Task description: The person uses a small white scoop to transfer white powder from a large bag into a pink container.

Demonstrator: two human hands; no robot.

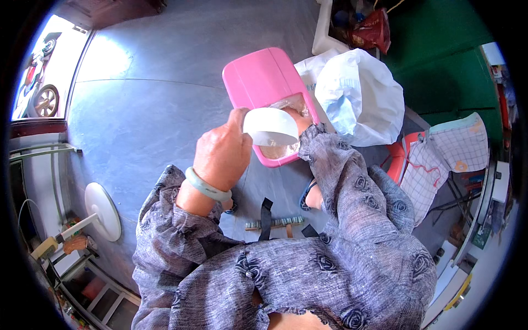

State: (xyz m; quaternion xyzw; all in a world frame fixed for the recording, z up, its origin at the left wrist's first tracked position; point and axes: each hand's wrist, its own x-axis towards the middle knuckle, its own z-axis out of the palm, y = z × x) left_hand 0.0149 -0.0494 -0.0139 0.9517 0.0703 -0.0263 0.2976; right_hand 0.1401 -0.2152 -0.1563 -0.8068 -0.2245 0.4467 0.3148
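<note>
My left hand [222,152], with a pale bangle at the wrist, grips the rim of a white bowl [270,126]. The bowl is tilted over the opening of a pink plastic bin [262,78]. Inside the opening, clear plastic lining and pale contents [276,152] show. My right hand [300,119] reaches into the bin behind the bowl; its fingers are hidden, so what it holds cannot be seen. A white plastic sack [361,97] stands with its mouth open just right of the bin.
A white foam box [324,31] with a red bag [371,31] stands beyond the sack. Checked cloth [458,144] lies over a red seat at right. Between my feet is a brush-like object [274,223]. A round white stand [103,211] is at left.
</note>
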